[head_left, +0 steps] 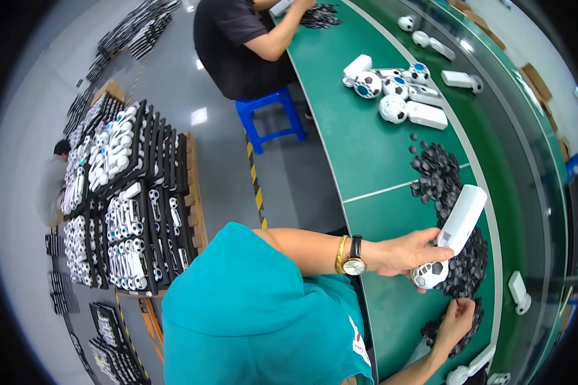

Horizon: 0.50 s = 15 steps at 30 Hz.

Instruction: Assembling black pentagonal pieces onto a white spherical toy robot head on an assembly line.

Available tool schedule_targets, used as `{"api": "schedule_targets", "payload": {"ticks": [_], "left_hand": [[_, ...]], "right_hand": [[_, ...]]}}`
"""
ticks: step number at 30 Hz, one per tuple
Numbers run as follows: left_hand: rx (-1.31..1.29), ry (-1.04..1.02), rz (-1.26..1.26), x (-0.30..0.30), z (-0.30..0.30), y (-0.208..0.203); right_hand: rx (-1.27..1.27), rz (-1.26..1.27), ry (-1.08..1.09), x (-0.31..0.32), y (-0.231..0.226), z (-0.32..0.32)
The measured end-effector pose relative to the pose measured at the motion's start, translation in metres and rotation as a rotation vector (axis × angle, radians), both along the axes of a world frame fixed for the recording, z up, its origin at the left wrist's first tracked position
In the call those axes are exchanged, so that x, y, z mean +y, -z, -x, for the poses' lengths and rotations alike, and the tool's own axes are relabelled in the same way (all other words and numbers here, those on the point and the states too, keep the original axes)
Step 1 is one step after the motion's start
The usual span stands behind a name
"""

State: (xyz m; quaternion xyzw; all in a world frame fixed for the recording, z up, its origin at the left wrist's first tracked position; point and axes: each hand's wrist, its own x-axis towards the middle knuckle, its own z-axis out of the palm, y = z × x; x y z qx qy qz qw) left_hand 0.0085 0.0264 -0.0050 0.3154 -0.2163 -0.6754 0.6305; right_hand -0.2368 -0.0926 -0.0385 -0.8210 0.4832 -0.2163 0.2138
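Observation:
My left hand grips a white device with a long rounded body and a ball-shaped end patterned like a football. The ball end points down toward me; the long body tilts up and away to the right. A watch and a gold bracelet are on that wrist. Beneath the device spreads a heap of small black pieces. At the heap's near end, my right hand has its thumb and fingers pinched together among the black pieces. What lies between those fingertips is too small to make out.
Several similar football-ended devices lie farther up the green table. More devices rest on the strip beyond the pale rail. A co-worker sits on a blue stool. Stacked black trays of devices stand at left.

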Motion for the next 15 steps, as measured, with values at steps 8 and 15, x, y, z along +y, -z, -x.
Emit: {"api": "schedule_targets", "payload": {"ticks": [8,15], "left_hand": [[-0.018,-0.022,0.021,-0.007,-0.001,0.001],[0.053,-0.068,0.053,-0.018,0.000,0.002]], "right_hand": [[-0.451,-0.422,-0.056,0.016,-0.026,0.007],[-0.560,-0.658,-0.054,0.053,-0.050,-0.012]]}}
